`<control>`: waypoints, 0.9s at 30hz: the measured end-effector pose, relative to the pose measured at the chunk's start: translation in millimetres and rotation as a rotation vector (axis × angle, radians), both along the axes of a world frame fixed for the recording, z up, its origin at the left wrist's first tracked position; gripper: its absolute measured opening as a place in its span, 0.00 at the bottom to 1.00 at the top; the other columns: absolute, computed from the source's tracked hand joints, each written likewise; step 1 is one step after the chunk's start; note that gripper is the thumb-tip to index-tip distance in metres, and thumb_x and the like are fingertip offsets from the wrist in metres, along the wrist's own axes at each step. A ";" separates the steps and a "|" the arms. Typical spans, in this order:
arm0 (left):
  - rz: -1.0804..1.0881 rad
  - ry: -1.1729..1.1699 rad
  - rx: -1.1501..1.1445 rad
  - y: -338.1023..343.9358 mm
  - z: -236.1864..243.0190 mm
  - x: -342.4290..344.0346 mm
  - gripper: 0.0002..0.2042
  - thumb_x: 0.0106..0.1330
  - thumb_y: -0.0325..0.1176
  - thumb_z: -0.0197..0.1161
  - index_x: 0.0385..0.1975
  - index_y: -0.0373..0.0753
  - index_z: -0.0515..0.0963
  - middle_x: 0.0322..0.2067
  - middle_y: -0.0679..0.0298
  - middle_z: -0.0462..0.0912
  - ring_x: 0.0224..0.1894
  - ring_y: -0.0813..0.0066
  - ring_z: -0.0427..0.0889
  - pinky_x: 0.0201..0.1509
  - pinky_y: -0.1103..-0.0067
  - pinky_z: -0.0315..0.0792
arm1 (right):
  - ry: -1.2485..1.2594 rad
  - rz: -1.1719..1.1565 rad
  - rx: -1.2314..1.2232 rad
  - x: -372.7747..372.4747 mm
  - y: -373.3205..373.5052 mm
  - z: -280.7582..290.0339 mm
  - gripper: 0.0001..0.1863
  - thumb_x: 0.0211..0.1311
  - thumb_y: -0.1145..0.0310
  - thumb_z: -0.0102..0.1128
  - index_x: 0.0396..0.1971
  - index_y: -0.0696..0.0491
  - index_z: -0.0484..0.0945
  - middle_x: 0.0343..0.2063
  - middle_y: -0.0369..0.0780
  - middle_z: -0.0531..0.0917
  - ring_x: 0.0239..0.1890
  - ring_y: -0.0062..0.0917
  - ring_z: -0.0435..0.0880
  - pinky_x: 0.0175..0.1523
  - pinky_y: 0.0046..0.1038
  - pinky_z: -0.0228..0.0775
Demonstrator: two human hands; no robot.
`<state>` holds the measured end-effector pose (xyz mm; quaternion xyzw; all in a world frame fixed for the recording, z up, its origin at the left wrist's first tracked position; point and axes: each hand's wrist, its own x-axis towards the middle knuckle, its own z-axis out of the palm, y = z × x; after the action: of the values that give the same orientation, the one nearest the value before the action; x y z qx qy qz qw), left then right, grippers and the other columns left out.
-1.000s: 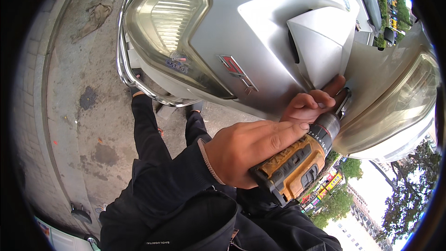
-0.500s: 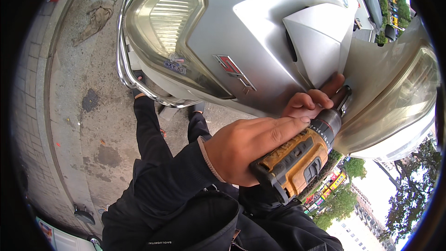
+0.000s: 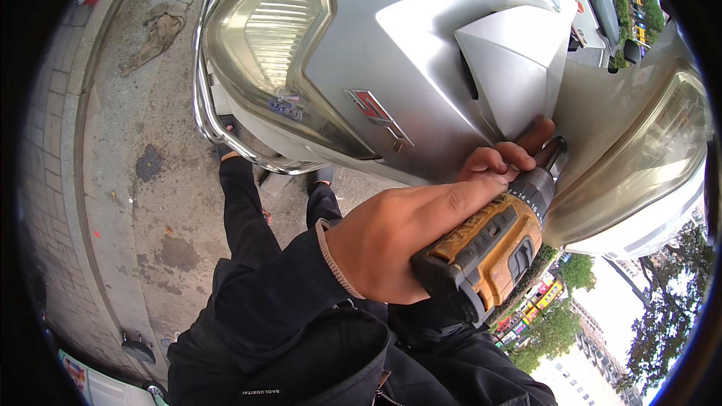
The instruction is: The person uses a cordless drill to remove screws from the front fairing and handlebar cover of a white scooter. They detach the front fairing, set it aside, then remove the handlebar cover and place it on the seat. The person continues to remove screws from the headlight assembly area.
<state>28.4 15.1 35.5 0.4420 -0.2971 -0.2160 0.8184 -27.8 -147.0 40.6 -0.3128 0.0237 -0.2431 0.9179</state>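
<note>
From the lower left my left hand (image 3: 387, 240) comes in, closed round the handle side of a worn yellow-and-black cordless drill (image 3: 489, 252), a finger stretched along its body. The drill's black chuck (image 3: 532, 188) points up and right, its bit (image 3: 555, 154) reaching the gap between two silver scooter panels. Behind the chuck my right hand (image 3: 504, 159) is mostly hidden; a few curled fingers show next to the bit. What they hold, if anything, I cannot make out. The silver scooter's front panel (image 3: 391, 53) fills the upper middle.
A clear-lensed lamp (image 3: 274, 22) is at the scooter's left end, another lamp (image 3: 639, 162) at right. A chrome guard bar (image 3: 199, 68) curves round the left side. My feet stand on stained pavement (image 3: 165, 203) beside a brick kerb strip. A rag (image 3: 159, 34) lies there.
The drill's rear end has shifted slightly right and my left hand has moved with it. The right-hand fingers stay by the bit, almost unmoved.
</note>
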 end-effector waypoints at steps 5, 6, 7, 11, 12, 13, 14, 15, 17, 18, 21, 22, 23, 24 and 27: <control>-0.123 0.092 0.062 7.9 9.4 9.7 0.43 0.50 0.30 0.77 0.68 0.30 0.62 0.54 0.46 0.79 0.53 0.56 0.83 0.56 0.72 0.75 | 0.039 -0.113 0.153 1.8 9.0 8.7 0.41 0.58 0.57 0.68 0.71 0.41 0.60 0.72 0.34 0.61 0.56 0.24 0.73 0.55 0.29 0.65; -0.117 0.082 0.054 7.1 10.0 9.6 0.43 0.50 0.31 0.78 0.67 0.30 0.62 0.55 0.46 0.78 0.54 0.56 0.83 0.56 0.73 0.75 | 0.028 -0.095 0.171 2.7 9.0 9.7 0.42 0.56 0.58 0.70 0.71 0.41 0.60 0.72 0.34 0.61 0.57 0.25 0.73 0.55 0.29 0.66; -0.096 0.058 0.044 6.6 9.2 10.0 0.44 0.49 0.31 0.78 0.67 0.29 0.62 0.55 0.46 0.78 0.53 0.56 0.83 0.56 0.72 0.75 | 0.013 -0.076 0.153 4.3 8.6 9.4 0.44 0.55 0.59 0.71 0.71 0.42 0.60 0.72 0.34 0.61 0.58 0.25 0.73 0.56 0.29 0.66; -0.048 -0.008 0.049 4.9 6.0 7.0 0.45 0.49 0.32 0.79 0.67 0.29 0.62 0.55 0.45 0.78 0.53 0.54 0.83 0.56 0.72 0.75 | 0.016 -0.059 0.107 5.1 6.7 9.0 0.45 0.54 0.63 0.73 0.71 0.43 0.60 0.72 0.36 0.61 0.58 0.26 0.73 0.58 0.30 0.66; -0.037 -0.026 0.052 4.9 5.0 6.6 0.45 0.48 0.33 0.79 0.67 0.29 0.62 0.56 0.45 0.78 0.53 0.54 0.83 0.56 0.71 0.75 | 0.010 -0.062 0.104 5.3 6.3 8.5 0.45 0.53 0.63 0.73 0.71 0.42 0.60 0.72 0.36 0.61 0.58 0.26 0.73 0.58 0.30 0.66; -0.056 -0.022 0.058 5.1 4.0 6.3 0.45 0.48 0.33 0.79 0.67 0.29 0.62 0.56 0.45 0.78 0.54 0.54 0.83 0.56 0.71 0.75 | 0.001 -0.073 0.131 4.6 6.7 8.5 0.45 0.53 0.63 0.73 0.71 0.42 0.60 0.72 0.36 0.62 0.58 0.26 0.73 0.58 0.30 0.66; -0.076 -0.018 0.065 5.8 2.9 6.3 0.45 0.48 0.34 0.79 0.67 0.29 0.62 0.56 0.45 0.77 0.54 0.54 0.83 0.56 0.71 0.75 | 0.011 -0.079 0.102 4.3 6.9 8.4 0.45 0.52 0.64 0.73 0.71 0.42 0.60 0.72 0.37 0.62 0.58 0.26 0.73 0.58 0.31 0.66; -0.097 -0.013 0.072 6.3 1.9 6.5 0.46 0.48 0.34 0.79 0.67 0.29 0.61 0.57 0.45 0.77 0.54 0.53 0.83 0.57 0.70 0.75 | 0.020 -0.094 0.102 3.3 7.8 8.9 0.46 0.52 0.64 0.73 0.71 0.42 0.60 0.72 0.37 0.62 0.58 0.26 0.73 0.58 0.31 0.66; -0.091 -0.028 0.078 7.4 -0.2 6.9 0.46 0.48 0.36 0.80 0.67 0.29 0.61 0.57 0.45 0.77 0.54 0.53 0.83 0.57 0.70 0.75 | 0.023 -0.103 0.111 2.7 8.3 9.5 0.46 0.51 0.65 0.74 0.71 0.42 0.60 0.72 0.37 0.63 0.57 0.26 0.73 0.57 0.31 0.66; -0.088 -0.035 0.081 7.7 -1.0 6.9 0.46 0.48 0.37 0.80 0.67 0.29 0.61 0.57 0.45 0.77 0.54 0.53 0.82 0.57 0.70 0.75 | 0.017 -0.097 0.120 2.9 7.6 9.4 0.46 0.51 0.66 0.73 0.71 0.42 0.60 0.71 0.38 0.63 0.57 0.27 0.74 0.56 0.31 0.67; -0.069 -0.052 0.073 8.1 -2.9 6.3 0.47 0.48 0.39 0.80 0.67 0.29 0.61 0.57 0.45 0.77 0.55 0.54 0.82 0.57 0.71 0.75 | 0.025 -0.066 0.124 4.0 4.1 8.9 0.45 0.50 0.67 0.73 0.70 0.41 0.61 0.70 0.38 0.65 0.54 0.27 0.74 0.54 0.31 0.67; -0.063 -0.051 0.077 8.3 -3.0 5.9 0.47 0.48 0.39 0.80 0.67 0.29 0.61 0.57 0.45 0.77 0.55 0.54 0.82 0.57 0.71 0.75 | 0.027 -0.058 0.137 3.7 3.1 8.7 0.45 0.50 0.67 0.73 0.70 0.41 0.61 0.70 0.38 0.65 0.54 0.28 0.74 0.54 0.31 0.67; -0.055 -0.049 0.081 8.5 -3.1 5.2 0.47 0.48 0.39 0.80 0.67 0.29 0.61 0.57 0.45 0.77 0.55 0.54 0.82 0.57 0.71 0.76 | 0.037 -0.051 0.120 3.7 1.6 8.4 0.44 0.51 0.67 0.73 0.70 0.41 0.62 0.70 0.38 0.66 0.53 0.28 0.74 0.54 0.32 0.67; -0.053 -0.042 0.077 8.6 -3.2 4.7 0.47 0.48 0.40 0.80 0.67 0.29 0.61 0.57 0.46 0.77 0.55 0.54 0.82 0.57 0.71 0.76 | 0.042 -0.048 0.120 3.9 0.3 7.7 0.44 0.51 0.67 0.72 0.70 0.41 0.62 0.70 0.39 0.66 0.53 0.28 0.74 0.53 0.32 0.67; -0.073 -0.034 0.091 9.2 -2.7 3.2 0.47 0.48 0.40 0.80 0.66 0.29 0.62 0.58 0.46 0.77 0.55 0.55 0.82 0.57 0.71 0.76 | 0.028 -0.031 0.099 2.9 -1.7 7.1 0.41 0.54 0.66 0.71 0.69 0.40 0.63 0.69 0.38 0.67 0.52 0.29 0.74 0.53 0.32 0.67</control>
<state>31.6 24.2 32.8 0.4713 -0.3166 -0.2513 0.7839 -24.9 -148.8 47.7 -0.2698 0.0535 -0.2513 0.9280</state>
